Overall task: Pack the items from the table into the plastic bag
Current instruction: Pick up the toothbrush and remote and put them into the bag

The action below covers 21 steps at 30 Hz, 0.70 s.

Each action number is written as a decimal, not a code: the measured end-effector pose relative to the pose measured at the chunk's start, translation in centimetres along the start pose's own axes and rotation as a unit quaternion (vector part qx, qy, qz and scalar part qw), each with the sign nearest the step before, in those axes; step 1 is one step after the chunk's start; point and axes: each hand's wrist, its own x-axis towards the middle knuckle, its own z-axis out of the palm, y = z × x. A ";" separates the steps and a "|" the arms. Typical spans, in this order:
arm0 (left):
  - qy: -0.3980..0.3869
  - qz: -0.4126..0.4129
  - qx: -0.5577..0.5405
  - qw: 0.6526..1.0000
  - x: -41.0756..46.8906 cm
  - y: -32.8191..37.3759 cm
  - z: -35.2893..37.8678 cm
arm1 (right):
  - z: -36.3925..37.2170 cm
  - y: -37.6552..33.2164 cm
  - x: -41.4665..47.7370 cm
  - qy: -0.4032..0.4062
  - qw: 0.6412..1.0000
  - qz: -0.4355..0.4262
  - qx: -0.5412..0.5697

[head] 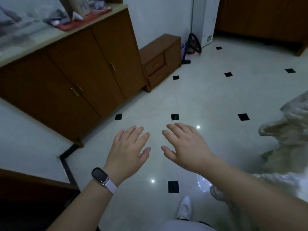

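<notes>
A glossy white tiled floor with small black squares (208,97) fills the view, a long brown wooden cabinet (70,72) along its left. At the right edge lies crumpled, translucent plastic sheeting (286,139), probably the bag: light, limp and slippery, best pinched at its rim. The left hand (128,152) and right hand (186,147) hover spread flat, holding nothing.
</notes>
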 end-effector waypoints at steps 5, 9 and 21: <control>0.019 0.015 -0.029 0.999 7.4 -0.7 1.6 | 0.0 5.2 4.7 -0.004 0.999 0.035 -0.013; 0.018 0.037 -0.048 0.998 12.8 -1.3 3.9 | 0.1 9.6 7.4 0.005 0.996 0.080 -0.028; 0.056 0.112 -0.139 0.982 34.8 -6.4 13.1 | 4.8 22.1 19.0 -0.002 0.981 0.158 -0.112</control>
